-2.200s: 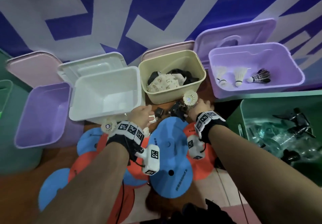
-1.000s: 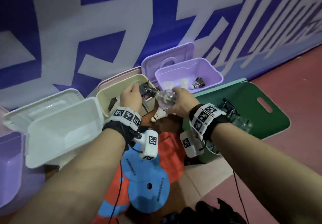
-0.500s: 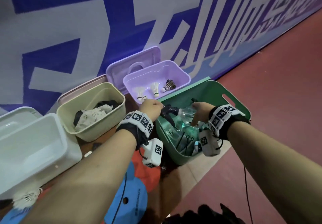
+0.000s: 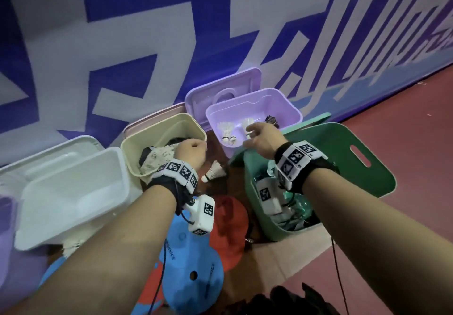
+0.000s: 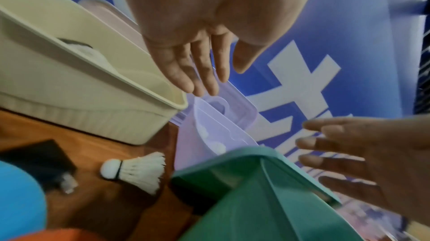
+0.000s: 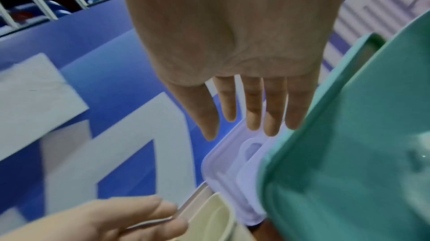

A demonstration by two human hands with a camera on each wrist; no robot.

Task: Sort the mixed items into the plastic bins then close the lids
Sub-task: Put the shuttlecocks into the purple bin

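From the head camera, both hands hover over the gap between the bins with nothing in them. The left hand hangs above the near right corner of the cream rectangular plastic bin, which holds patterned cloth. The right hand is over the far left rim of the green plastic bin, which holds clear spray bottles, just near of the lilac plastic bin with shuttlecocks inside. One white feather shuttlecock lies on the brown floor between the cream and green bins, cork pointing near-left, feathers far-right. It sits just below and right of the left hand, so I judge that hand closer. Blue and red flat discs lie nearer the person; the white plastic bin at left looks empty. All lids are still up.

The left wrist view shows the left hand's fingers straight and loose, holding nothing. The shuttlecock lies below them on the floor, long axis running left to right here, cork at left. The right hand is spread wide on the right.

The right wrist view shows the right hand's fingers extended and empty above the lilac bin's corner, beside the green bin's wall. The shuttlecock is not visible here.
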